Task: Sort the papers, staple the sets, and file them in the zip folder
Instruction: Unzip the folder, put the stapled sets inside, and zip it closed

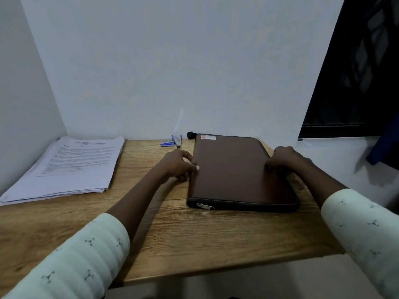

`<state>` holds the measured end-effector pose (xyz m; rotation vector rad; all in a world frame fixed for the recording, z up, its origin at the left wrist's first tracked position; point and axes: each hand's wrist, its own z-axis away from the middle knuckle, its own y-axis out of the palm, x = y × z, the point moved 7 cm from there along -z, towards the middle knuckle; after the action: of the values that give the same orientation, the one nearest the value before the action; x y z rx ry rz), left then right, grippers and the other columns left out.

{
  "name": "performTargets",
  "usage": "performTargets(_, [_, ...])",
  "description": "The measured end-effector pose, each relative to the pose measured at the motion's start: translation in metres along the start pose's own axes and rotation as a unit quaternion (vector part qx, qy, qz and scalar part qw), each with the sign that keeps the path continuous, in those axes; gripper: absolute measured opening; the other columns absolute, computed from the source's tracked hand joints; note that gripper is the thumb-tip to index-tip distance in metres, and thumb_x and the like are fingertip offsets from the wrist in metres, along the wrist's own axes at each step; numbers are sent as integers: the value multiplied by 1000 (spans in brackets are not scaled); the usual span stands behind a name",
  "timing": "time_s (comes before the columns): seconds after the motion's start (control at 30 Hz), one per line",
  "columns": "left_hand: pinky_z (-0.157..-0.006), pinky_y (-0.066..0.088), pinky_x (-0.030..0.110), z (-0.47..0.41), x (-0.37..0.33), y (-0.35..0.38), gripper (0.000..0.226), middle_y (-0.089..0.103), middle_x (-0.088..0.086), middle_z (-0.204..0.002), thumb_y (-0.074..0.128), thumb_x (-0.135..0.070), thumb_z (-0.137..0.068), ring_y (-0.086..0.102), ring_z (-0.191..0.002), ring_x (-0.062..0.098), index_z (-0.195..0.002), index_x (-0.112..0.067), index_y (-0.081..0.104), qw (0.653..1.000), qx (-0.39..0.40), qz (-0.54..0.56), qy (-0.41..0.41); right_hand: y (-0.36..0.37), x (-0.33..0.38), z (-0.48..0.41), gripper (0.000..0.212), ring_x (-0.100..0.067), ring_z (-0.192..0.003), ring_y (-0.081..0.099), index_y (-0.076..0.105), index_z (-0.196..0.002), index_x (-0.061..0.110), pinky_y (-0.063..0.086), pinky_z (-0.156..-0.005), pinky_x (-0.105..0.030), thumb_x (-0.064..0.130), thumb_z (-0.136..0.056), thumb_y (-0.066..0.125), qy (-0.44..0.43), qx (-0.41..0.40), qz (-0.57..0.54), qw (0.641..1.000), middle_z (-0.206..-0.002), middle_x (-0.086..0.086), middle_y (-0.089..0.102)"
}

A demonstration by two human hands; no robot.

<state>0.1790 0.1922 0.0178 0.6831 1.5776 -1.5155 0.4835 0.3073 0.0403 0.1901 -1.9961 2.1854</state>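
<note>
Nothing legible: print on top sheet of papers (64, 165), zip folder (237, 171) label & staple box (167, 143) too blurred.

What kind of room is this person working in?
Probably a small home or office desk nook: a wooden desk pushed into a white corner, with a stack of papers, a stapler and a brown zip folder.

The zip folder (239, 171) is laid flat on the counter (164, 229) between the hands. The papers (67, 167) are stacked left of the left hand (179, 164). The stapler (178, 141) is placed behind it.
</note>
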Motion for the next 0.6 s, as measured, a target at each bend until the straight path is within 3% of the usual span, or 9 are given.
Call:
performTargets(0.07, [-50,52,24,2,6,-11,29,66,8,-78,78,-14,-84,60,-57,15,-108,-6,65,1000,-7,0,-13,2,7,9,15,-21,-53,69,66,-88,2,52,-50,-25,16,-84,62,-9,59,4,998,-72,-13,71])
performTargets(0.17, [-53,50,26,6,20,-32,29,64,11,-85,79,-14,-82,57,-64,17,-107,-8,65,999,-21,16,-33,19,24,34,22,-28,-69,73,60,-100,-12,60,-62,-33,3,-94,46,-16,220,-45,974,-82,-23,70])
performTargets(0.27, [-61,47,27,14,37,-55,28,64,11,-89,80,-15,-81,56,-73,18,-105,-7,67,997,-51,25,-52,23,46,61,22,-22,-63,71,63,-98,-9,58,-57,-28,8,-95,49,-20,296,27,954,-73,-16,72])
performTargets(0.33, [-60,47,26,21,46,-66,28,65,9,-85,77,-12,-84,57,-71,18,-109,-5,66,996,-53,36,-59,9,81,74,21,-14,-52,64,66,-85,9,49,-51,-21,23,-95,54,-99,206,129,965,-61,-2,68])
performTargets(0.37, [-59,47,26,24,51,-69,29,65,9,-83,75,-10,-86,57,-69,17,-112,-3,65,996,-52,45,-62,2,107,82,21,-14,-54,61,63,-77,15,45,-52,-21,28,-92,57,-166,113,155,967,-60,2,63])
performTargets(0.43, [-57,47,26,31,57,-75,29,66,10,-81,72,-8,-88,59,-68,17,-115,0,63,995,-47,62,-69,3,162,118,19,-16,-71,58,55,-75,19,39,-57,-25,35,-85,60,-313,-50,129,940,-70,7,56])
performTargets(0.5, [-57,48,26,36,60,-80,29,67,9,-81,70,-9,-89,61,-69,17,-115,0,63,994,-42,68,-74,26,206,164,19,-17,-80,59,58,-79,21,43,-61,-27,40,-82,59,-414,-77,45,906,-78,6,59])
performTargets(0.6, [-52,51,25,44,63,-86,21,67,10,-81,61,-5,-94,64,-70,17,-114,-3,63,993,-30,71,-89,56,244,204,15,-15,-78,59,63,-80,23,49,-64,-31,37,-85,62,-484,-11,5,875,-83,4,65])
